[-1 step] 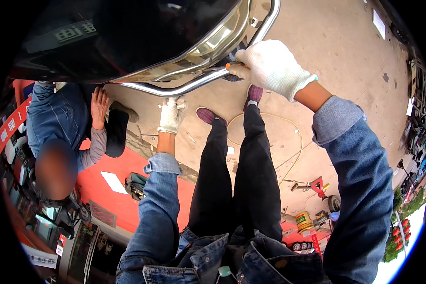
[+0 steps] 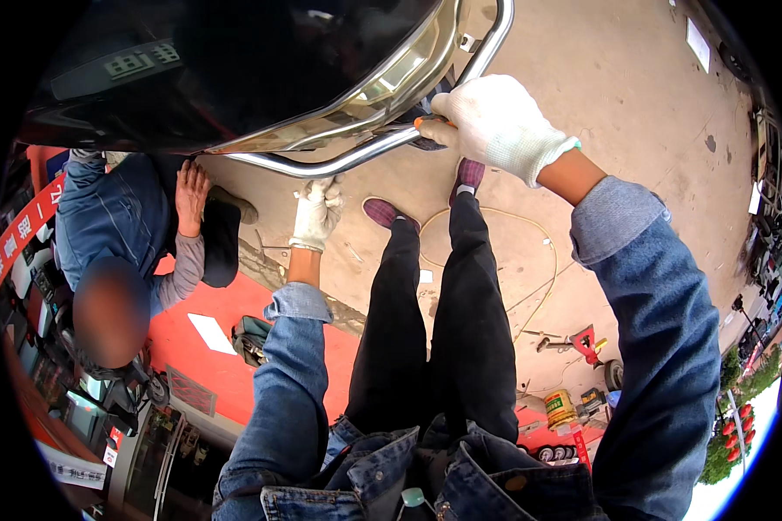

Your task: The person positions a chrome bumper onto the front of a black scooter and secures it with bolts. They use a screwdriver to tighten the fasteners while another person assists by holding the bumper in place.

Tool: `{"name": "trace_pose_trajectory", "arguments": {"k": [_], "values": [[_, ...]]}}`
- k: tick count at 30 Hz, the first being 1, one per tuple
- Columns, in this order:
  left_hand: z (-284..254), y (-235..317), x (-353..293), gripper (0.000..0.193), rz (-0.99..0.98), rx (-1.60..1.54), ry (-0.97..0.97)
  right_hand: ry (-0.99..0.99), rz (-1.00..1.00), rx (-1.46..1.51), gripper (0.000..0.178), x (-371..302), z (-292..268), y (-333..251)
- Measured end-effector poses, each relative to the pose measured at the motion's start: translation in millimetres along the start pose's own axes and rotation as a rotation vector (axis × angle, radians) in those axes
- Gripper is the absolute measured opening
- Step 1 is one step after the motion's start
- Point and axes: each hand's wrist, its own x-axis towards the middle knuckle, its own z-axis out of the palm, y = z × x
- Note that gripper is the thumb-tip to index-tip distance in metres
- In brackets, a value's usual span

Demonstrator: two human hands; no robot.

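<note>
View nudged, R hand [image 2: 500, 126] round bar [image 2: 369, 154], L hand [image 2: 317, 214] alongside

yellow hose [image 2: 553, 260], curved | yellow bucket [image 2: 559, 407] | white sheet [image 2: 211, 333] | green foliage [image 2: 760, 379]

Co-worker [image 2: 113, 208] and red banner [image 2: 28, 230], left of the left hand [image 2: 316, 213]: each now slightly nearer it in view. Pale marking [image 2: 141, 61] on dark panel [image 2: 261, 78], above that hand: outline altered.

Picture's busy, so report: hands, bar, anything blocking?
Right hand at bar, grip partly hidden. Left hand at bar, contact unclear. Bar unobstructed between them. Co-worker's hand further left.
</note>
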Motion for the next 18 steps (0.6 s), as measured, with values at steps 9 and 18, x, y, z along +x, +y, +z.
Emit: {"name": "trace_pose_trajectory", "arguments": {"k": [9, 18], "values": [[136, 89, -145, 0.031, -0.029, 0.593, -0.263, 0.068, -0.012, 0.106, 0.022, -12, -21, 10], [279, 62, -101, 0.018, 0.131, 0.333, -0.265, 0.287, -0.053, 0.214, 0.010, -12, -37, 38]]}}
